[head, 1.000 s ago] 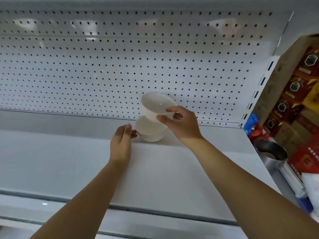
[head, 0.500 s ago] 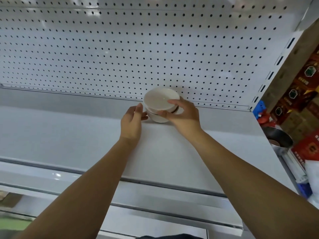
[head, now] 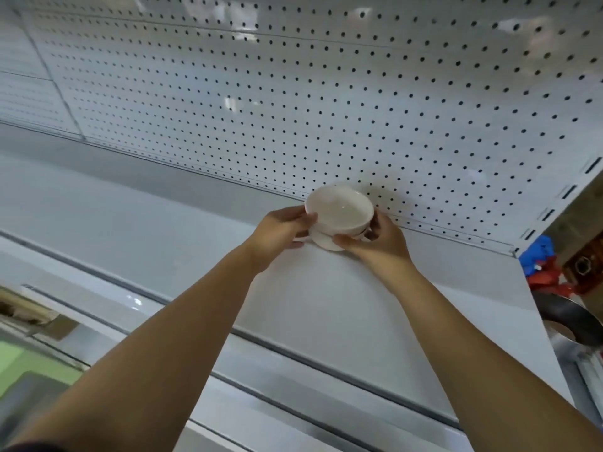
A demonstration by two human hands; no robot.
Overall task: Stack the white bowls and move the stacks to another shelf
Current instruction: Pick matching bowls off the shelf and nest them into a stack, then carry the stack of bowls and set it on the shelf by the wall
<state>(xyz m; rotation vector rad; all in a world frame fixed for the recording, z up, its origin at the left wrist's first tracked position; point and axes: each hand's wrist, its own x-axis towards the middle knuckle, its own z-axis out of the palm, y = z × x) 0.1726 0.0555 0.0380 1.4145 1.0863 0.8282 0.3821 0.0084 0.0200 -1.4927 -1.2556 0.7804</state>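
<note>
While both arms reach forward over the white shelf (head: 326, 305), the left hand (head: 280, 231) and right hand (head: 375, 241) close from opposite sides on a stack of white bowls (head: 339, 216). Left grip: fingers curled against the stack's left wall; right grip: thumb and fingers (head: 346, 239) clasping its right and lower side. Upper bowl sits nested in the lower one, opening up. Stack is between the two grips, near the shelf's rear; contact with the shelf cannot be judged. Just behind the grips stands the pegboard back panel (head: 326, 109). Well right of the right grip: a metal pot (head: 567, 321).
</note>
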